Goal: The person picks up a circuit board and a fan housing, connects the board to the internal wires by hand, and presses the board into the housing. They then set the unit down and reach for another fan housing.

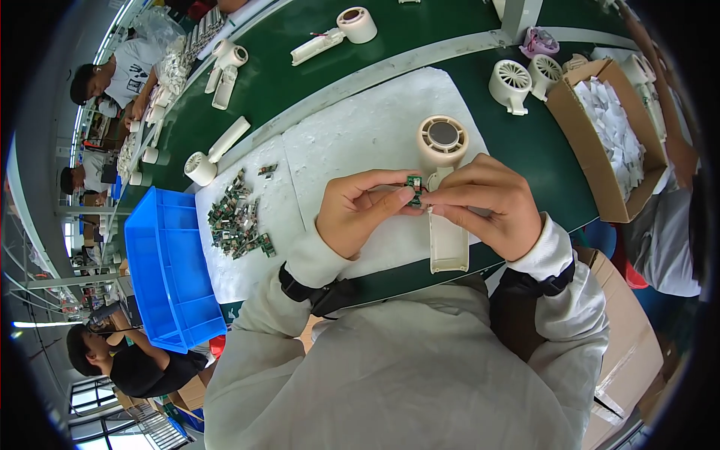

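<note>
Between the thumb and fingers of my left hand (358,210) is a small green circuit board (414,182). My right hand (495,201) is closed in a pinch at the board's right edge; whatever its fingertips hold is too small to make out. Under both hands lies a cream handheld fan body (449,251), its round head pointing away from me and its hollow handle toward me. My right fingers cover the part where head and handle meet. A white foam sheet (352,124) lies beneath. Left of my hands, a pile of green circuit boards (238,221) sits on the foam.
A blue bin (161,262) stands at the left. Beyond a metal rail, more fan bodies (357,25) lie on the green bench (277,82). Fan heads with grilles (511,84) and a cardboard box (609,139) of white pieces are at the right. Other people sit at the left.
</note>
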`<state>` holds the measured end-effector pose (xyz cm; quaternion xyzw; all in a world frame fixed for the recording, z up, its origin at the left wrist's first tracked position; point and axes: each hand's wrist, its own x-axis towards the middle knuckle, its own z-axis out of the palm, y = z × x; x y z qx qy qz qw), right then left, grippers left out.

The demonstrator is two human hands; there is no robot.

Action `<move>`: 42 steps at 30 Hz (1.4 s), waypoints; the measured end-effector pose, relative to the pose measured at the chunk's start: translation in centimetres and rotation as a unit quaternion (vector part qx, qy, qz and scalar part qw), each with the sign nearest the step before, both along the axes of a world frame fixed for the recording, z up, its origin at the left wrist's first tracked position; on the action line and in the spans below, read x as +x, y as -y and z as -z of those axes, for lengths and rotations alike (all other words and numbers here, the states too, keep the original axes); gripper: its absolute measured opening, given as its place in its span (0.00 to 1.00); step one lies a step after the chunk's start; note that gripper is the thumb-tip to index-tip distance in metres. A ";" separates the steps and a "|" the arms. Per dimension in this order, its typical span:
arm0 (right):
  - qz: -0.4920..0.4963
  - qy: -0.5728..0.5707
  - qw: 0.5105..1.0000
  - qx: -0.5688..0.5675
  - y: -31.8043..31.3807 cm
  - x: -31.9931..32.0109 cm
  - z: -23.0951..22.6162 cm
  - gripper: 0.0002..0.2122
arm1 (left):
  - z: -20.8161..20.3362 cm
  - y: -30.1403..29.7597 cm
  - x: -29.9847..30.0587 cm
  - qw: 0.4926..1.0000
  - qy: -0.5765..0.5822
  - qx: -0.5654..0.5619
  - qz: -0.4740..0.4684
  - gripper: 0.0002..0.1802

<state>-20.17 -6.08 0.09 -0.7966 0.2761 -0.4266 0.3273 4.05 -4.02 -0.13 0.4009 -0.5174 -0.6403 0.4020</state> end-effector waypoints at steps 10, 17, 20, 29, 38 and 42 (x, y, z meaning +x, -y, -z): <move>0.121 -0.033 0.991 -0.054 -1.0 0.9 0.4 0.07 | -0.4 -0.6 -0.5 0.995 0.016 -0.100 0.002 0.16; 0.142 -0.009 0.982 -0.121 -0.8 0.8 0.6 0.08 | -0.8 -1.2 -1.5 0.960 0.160 -0.228 -0.011 0.16; 0.158 0.017 0.975 -0.154 -1.0 0.7 0.8 0.09 | -1.3 -1.5 -2.1 0.954 0.178 -0.239 -0.027 0.17; 0.207 0.096 0.973 0.046 -3.6 1.4 0.5 0.06 | -2.5 -2.9 -6.7 0.789 0.417 -0.425 -0.152 0.20; 0.168 0.131 0.969 0.122 -2.3 0.9 0.1 0.05 | -3.8 -0.9 -5.2 0.842 0.383 -0.377 -0.049 0.24; 0.131 0.122 0.976 0.126 -2.1 0.4 0.1 0.06 | -4.1 -1.4 -5.8 0.992 0.075 -0.083 -0.062 0.35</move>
